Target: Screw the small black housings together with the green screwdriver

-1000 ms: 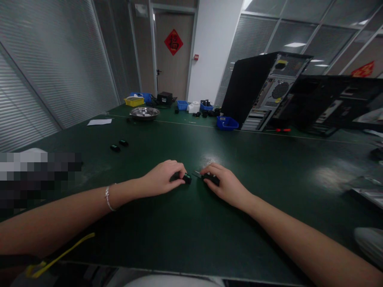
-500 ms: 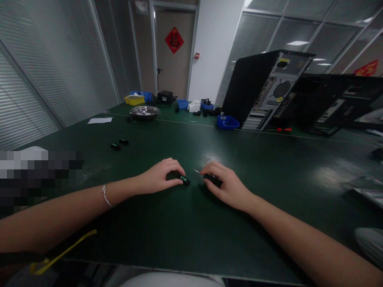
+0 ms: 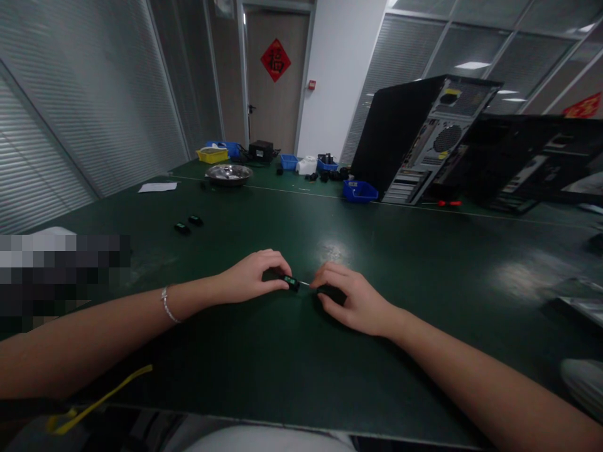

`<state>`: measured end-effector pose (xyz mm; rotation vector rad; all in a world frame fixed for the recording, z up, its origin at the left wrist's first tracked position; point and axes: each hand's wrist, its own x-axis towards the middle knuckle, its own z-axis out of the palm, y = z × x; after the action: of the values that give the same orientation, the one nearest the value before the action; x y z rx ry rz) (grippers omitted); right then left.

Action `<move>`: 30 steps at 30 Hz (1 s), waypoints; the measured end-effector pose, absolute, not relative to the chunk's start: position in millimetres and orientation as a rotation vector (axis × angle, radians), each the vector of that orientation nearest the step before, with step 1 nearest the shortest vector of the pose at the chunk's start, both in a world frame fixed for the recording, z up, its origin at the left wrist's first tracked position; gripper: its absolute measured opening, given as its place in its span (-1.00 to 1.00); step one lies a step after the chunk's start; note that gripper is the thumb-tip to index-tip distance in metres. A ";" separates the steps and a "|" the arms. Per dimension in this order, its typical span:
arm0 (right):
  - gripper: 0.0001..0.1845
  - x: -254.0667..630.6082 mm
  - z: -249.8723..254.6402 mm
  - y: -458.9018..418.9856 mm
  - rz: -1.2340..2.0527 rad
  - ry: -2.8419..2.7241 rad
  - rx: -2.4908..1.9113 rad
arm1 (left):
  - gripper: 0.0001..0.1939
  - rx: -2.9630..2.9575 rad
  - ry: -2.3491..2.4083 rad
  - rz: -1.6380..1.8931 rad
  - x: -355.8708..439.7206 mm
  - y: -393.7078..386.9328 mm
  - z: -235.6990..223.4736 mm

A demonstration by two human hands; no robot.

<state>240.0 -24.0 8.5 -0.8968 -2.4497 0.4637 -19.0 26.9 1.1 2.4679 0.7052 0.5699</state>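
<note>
Between the thumb and fingers of my left hand [image 3: 257, 276] is a small black device [image 3: 292, 284] with a green part on top, held at the tabletop. My right hand [image 3: 355, 298] is closed around a screwdriver [image 3: 331, 293] with a dark handle, partly hidden by the fingers. Its thin metal shaft points left, and the tip is at the right end of the device; whether it sits inside cannot be made out. Two similar black devices [image 3: 181, 228] with green parts lie farther off on the left of the green table [image 3: 254, 370].
A metal bowl [image 3: 228, 176], a yellow bin [image 3: 211, 155] and a blue bin [image 3: 360, 191] stand toward the back. Behind them to the right rises a black computer tower [image 3: 400, 138]. White paper [image 3: 157, 187] lies at the left. A yellow strap [image 3: 106, 402] hangs by the near edge.
My right hand has moved slightly left and down with the screwdriver, bringing its tip to the device. My left hand keeps its hold on the device in nearly the same place.
</note>
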 end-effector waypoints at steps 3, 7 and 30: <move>-0.75 240.0 8.1 -23.7 0.467 -2.462 -0.894 | -0.85 2.448 0.695 0.573 -19.0 26.8 1.0; -0.74 239.7 7.3 -23.5 0.466 -2.479 -0.875 | -0.84 2.411 0.668 0.596 -19.2 27.2 -1.1; -0.75 238.9 6.6 -23.5 0.405 -2.448 -0.853 | -0.77 2.346 0.654 0.583 -19.3 27.0 -2.1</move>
<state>238.9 -23.5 6.6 -0.8525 -2.4480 0.4054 -19.3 27.0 -2.1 2.3459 0.6542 0.5827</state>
